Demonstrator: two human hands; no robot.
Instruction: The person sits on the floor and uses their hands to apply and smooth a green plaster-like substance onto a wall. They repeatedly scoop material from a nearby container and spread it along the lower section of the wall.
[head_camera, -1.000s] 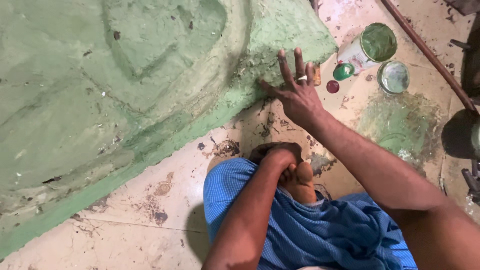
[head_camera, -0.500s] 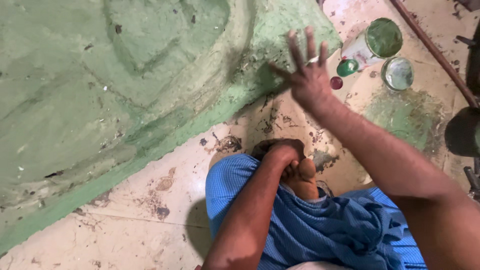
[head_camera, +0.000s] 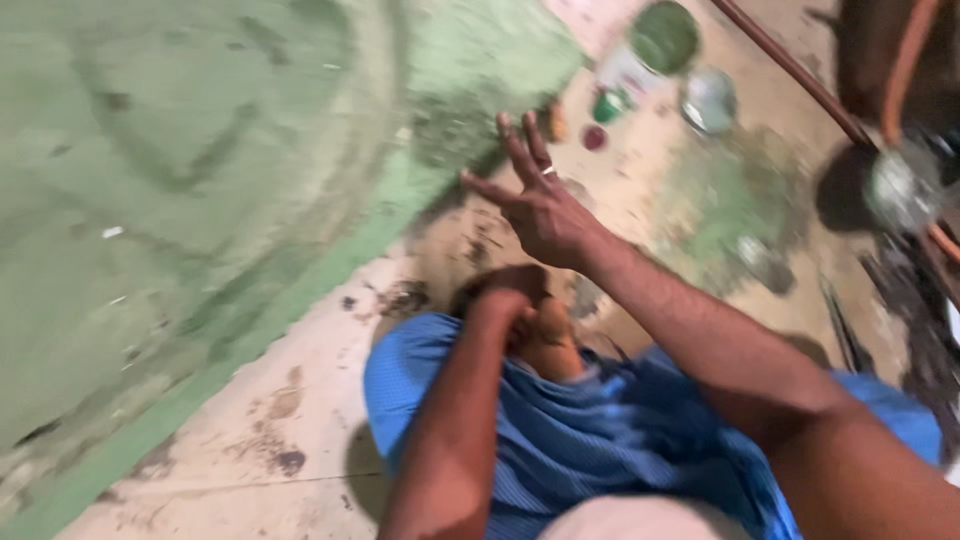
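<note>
While the right hand (head_camera: 545, 215) spreads open mid-frame, the left hand (head_camera: 505, 295) rests curled, empty, on the knee.
The green slab (head_camera: 200, 200), upper left, looks stiff, heavy, possibly wet-painted; best gripped at its edge.

The green slab (head_camera: 200, 180) looks like matt, rough, grainy plaster, and the floor (head_camera: 250, 440) beside it is dull, stained concrete. Blue cloth (head_camera: 600, 440) is soft, finely ribbed; the paint can (head_camera: 660, 40) gleams like metal.
</note>
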